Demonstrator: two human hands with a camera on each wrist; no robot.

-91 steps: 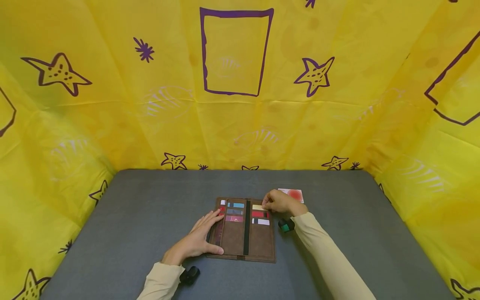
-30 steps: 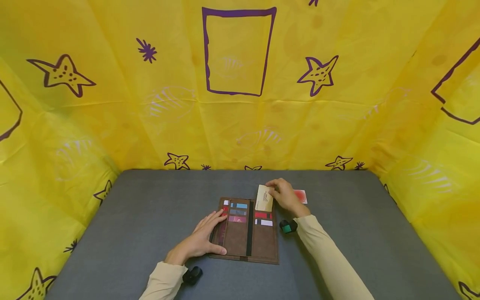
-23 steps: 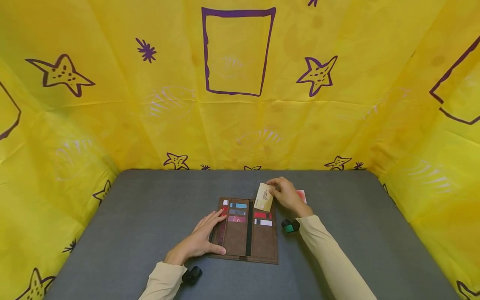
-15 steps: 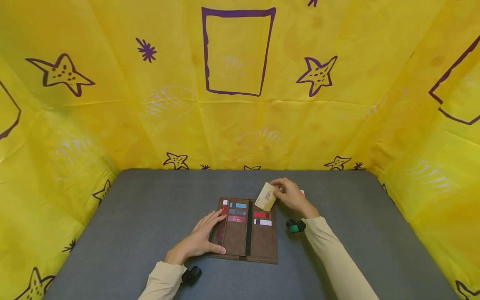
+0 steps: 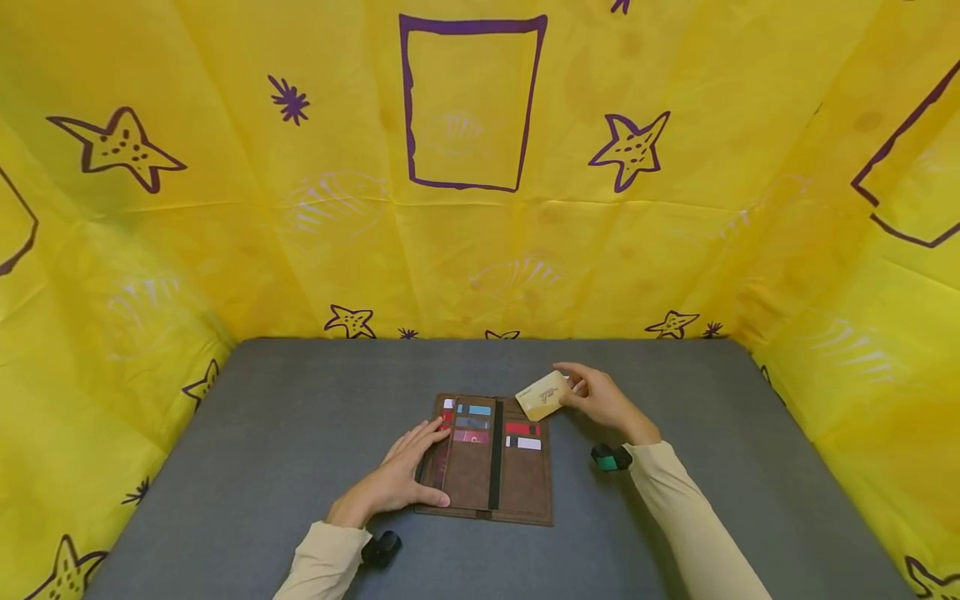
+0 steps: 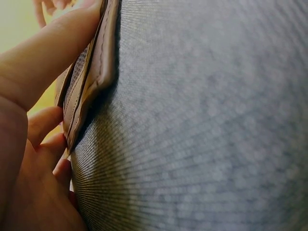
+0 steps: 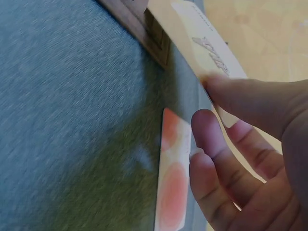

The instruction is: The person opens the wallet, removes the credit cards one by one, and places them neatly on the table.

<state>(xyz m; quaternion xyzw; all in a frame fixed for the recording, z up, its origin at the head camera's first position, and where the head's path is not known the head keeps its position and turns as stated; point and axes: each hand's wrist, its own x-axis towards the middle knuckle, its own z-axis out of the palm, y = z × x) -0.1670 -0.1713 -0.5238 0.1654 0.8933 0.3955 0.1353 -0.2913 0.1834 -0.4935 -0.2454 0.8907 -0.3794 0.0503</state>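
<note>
A brown bifold card wallet [image 5: 471,479] lies spread out on the grey table, cards showing in several slots. My left hand [image 5: 393,477] rests on its left side, fingers stretched along that edge and thumb [image 6: 57,48] on the near edge. Just above the wallet's top right corner, my right hand [image 5: 603,404] pinches a gold bank card [image 5: 542,397] between thumb and fingers, the card tilted. In the right wrist view the gold card [image 7: 202,43] overlaps the wallet's corner. The top right slot shows brown; red [image 5: 522,429] and white [image 5: 523,443] cards sit below it.
A white card with red circles [image 7: 172,183] lies on the table below my right hand, hidden behind it in the head view. Yellow patterned cloth [image 5: 465,250] walls the table's back and sides. Each wrist carries a small dark camera [image 5: 382,550].
My right hand has pulled the gold card up out of the top right slot, then turned it and moved right. The left hand has stayed on the wallet.
</note>
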